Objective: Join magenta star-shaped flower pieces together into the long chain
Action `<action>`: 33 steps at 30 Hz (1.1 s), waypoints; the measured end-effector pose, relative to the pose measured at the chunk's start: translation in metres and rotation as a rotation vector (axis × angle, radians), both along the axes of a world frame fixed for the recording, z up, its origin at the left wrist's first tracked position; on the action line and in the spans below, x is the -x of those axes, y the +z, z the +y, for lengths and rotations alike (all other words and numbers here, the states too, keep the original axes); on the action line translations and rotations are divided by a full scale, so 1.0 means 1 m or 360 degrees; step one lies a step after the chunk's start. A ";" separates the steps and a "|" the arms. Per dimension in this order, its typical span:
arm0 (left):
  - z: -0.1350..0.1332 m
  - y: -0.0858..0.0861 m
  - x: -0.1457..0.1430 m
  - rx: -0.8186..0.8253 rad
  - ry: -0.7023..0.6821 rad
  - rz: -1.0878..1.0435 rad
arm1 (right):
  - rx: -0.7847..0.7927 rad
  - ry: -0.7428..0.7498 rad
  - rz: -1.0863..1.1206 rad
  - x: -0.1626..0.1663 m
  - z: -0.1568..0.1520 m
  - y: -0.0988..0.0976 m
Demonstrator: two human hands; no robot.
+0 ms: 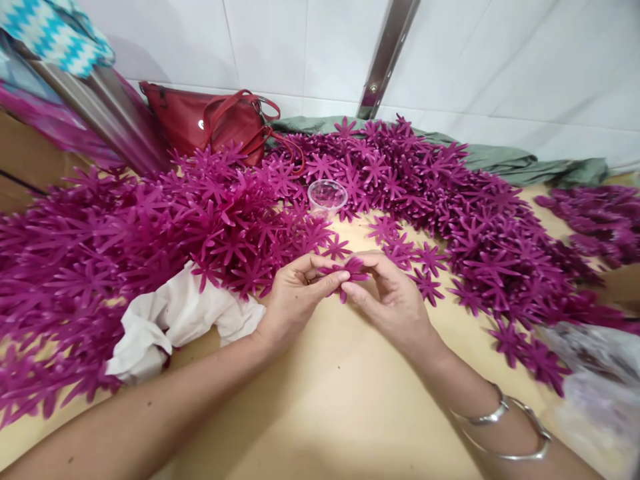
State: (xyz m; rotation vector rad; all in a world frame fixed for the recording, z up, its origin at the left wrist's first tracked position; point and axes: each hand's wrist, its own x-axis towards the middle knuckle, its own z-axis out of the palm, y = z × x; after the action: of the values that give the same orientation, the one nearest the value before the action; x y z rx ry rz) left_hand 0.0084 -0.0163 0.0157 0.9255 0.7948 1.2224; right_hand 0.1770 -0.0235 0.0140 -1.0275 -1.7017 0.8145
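Left hand (295, 297): bare. Left forearm (185, 397): bare, with small round marks on its upper side. Right hand (397, 310): bare. Right forearm (463, 383): fitted with two silver-coloured, polished metal bangles. The inner bangle (489, 419), nearer the hand, is a smooth curved band; the outer bangle (544, 440) forms a wider, looser loop.

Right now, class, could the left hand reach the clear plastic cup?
Probably yes: the left hand is near the cup, with only loose flowers between, though it holds a purple flower.
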 end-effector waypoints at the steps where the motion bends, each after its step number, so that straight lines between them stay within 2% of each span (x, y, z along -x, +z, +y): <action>1: 0.000 0.000 0.000 -0.0009 -0.0017 0.0007 | 0.0061 0.0010 0.0073 0.000 0.000 -0.002; 9: -0.004 -0.002 -0.002 0.0140 -0.0177 -0.0112 | 0.0141 -0.0274 0.0198 -0.005 0.004 -0.002; 11: -0.004 -0.003 -0.002 0.0140 -0.0181 -0.0073 | 0.0041 -0.0216 0.0098 -0.005 0.003 0.001; 16: -0.002 -0.003 0.001 0.0084 -0.0119 0.0038 | -0.0430 0.0242 -0.0564 -0.001 0.001 -0.001; 18: -0.002 -0.003 0.001 0.0025 -0.0182 0.0004 | -0.0504 0.0273 -0.0646 -0.001 0.001 -0.004; 21: -0.002 -0.003 0.002 -0.0007 -0.0341 -0.0051 | -0.0531 0.0223 -0.0573 -0.004 0.002 -0.005; 24: -0.004 -0.005 0.002 0.0086 -0.0486 -0.0117 | -0.0413 0.0049 -0.0360 -0.007 0.001 -0.002; 27: -0.007 -0.004 0.002 0.0107 -0.0470 -0.0001 | -0.0192 -0.0298 -0.0100 -0.009 0.002 0.003; 29: -0.008 -0.002 0.002 0.0022 -0.0417 0.0107 | -0.0031 -0.0465 0.0038 -0.012 0.005 0.007; 33: -0.010 -0.002 0.003 -0.0194 -0.0307 0.0287 | 0.0214 -0.0535 0.0144 -0.014 0.009 0.010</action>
State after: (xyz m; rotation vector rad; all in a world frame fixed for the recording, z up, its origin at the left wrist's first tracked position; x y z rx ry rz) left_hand 0.0056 -0.0262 0.0135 1.1967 0.7593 1.0375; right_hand 0.1911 -0.0143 0.0241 -1.3061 -1.3633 0.7491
